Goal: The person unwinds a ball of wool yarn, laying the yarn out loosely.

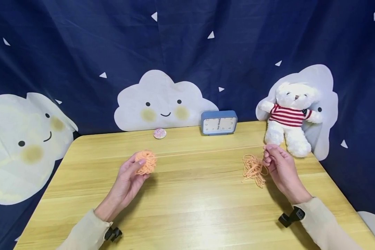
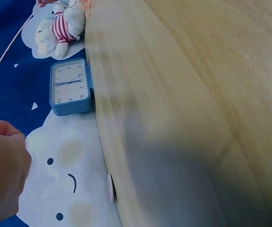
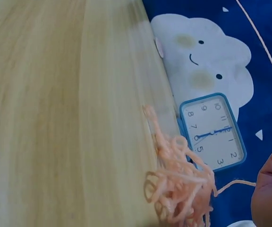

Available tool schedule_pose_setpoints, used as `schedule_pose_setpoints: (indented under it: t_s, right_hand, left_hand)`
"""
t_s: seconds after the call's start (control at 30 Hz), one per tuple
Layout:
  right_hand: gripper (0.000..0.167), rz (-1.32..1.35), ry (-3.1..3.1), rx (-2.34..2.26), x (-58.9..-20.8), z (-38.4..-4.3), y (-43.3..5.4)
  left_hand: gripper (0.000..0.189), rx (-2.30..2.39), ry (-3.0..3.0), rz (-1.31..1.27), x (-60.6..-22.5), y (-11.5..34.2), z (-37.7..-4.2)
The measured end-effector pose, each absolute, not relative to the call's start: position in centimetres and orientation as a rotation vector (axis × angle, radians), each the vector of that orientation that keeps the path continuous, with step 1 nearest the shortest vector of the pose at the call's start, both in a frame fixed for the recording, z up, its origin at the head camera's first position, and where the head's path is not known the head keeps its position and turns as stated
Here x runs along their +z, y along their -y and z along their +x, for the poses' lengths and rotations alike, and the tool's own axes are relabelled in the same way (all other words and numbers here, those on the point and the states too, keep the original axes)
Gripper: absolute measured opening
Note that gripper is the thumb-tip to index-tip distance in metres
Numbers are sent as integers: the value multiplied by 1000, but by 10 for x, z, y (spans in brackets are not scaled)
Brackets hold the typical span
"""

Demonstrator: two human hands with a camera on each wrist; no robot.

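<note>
In the head view my left hand (image 1: 129, 177) grips a ball of peach yarn (image 1: 147, 163) above the table's left half, thumb across its front. A strand of yarn (image 1: 203, 151) runs taut from the ball to my right hand (image 1: 279, 166), whose thumb and fingers pinch it. Beside the right hand a loose, tangled heap of the same yarn (image 1: 253, 170) lies on the table. In the right wrist view a short piece of yarn (image 3: 235, 183) links that heap to the right hand. The left wrist view shows only part of the left hand (image 2: 4, 175).
The wooden table (image 1: 187, 208) meets a dark blue curtain with cloud faces. Along its back edge stand a blue clock (image 1: 219, 123) and a small round pink disc (image 1: 159, 133). A white teddy bear (image 1: 290, 118) in a striped shirt sits at the back right, just behind the right hand.
</note>
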State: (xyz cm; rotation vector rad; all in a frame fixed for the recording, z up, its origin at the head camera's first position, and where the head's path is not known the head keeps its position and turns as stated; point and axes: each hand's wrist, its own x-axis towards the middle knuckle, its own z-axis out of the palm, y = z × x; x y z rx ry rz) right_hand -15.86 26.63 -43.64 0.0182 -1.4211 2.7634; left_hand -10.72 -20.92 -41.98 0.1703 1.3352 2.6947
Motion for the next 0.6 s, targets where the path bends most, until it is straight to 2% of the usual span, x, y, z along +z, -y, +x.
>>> schedule_pose_setpoints:
  t_s: [0.3, 0.6]
  right_hand:
    - [26, -37, 1316, 2777, -436, -161, -278]
    - [26, -113, 1310, 2732, -441, -159, -289]
  left_hand:
    - [27, 2715, -1285, 187, -421, 210, -108]
    - [31, 2738, -1396, 24, -421, 213, -106]
